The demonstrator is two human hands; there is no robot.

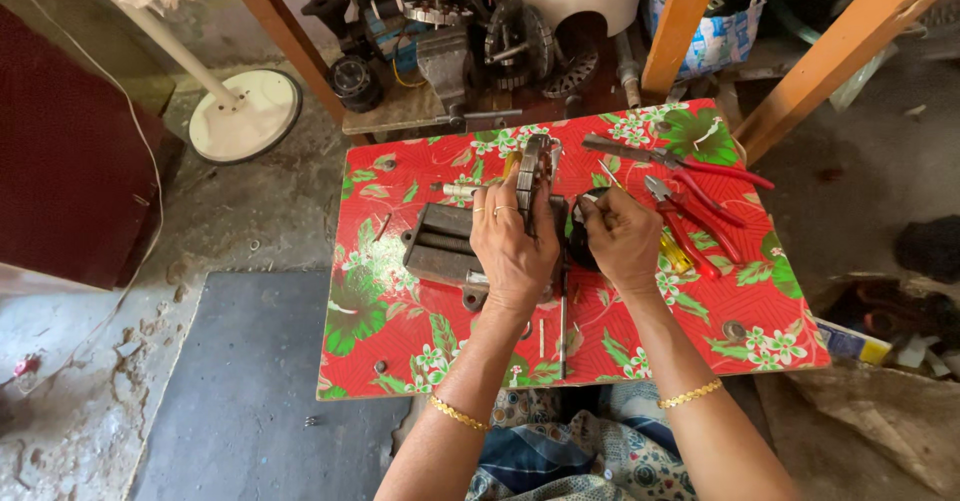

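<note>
A round metal motor core [535,176] stands on edge on a small table covered with a red flowered cloth [420,341]. My left hand [512,246] grips this core from the left, fingers wrapped over its rim. My right hand [622,241] is closed just to the right of the core, over a dark round part [580,236], and pinches something thin that I cannot make out. A grey metal block [440,246] lies left of my left hand.
Red-handled pliers and cutters [700,206] lie at the table's right side, with a yellow-handled tool [675,254] beside them. A bench vise [447,66] and motor parts crowd the shelf behind. A white fan base [245,116] stands on the floor at left. Orange wooden legs [680,21] rise at the back.
</note>
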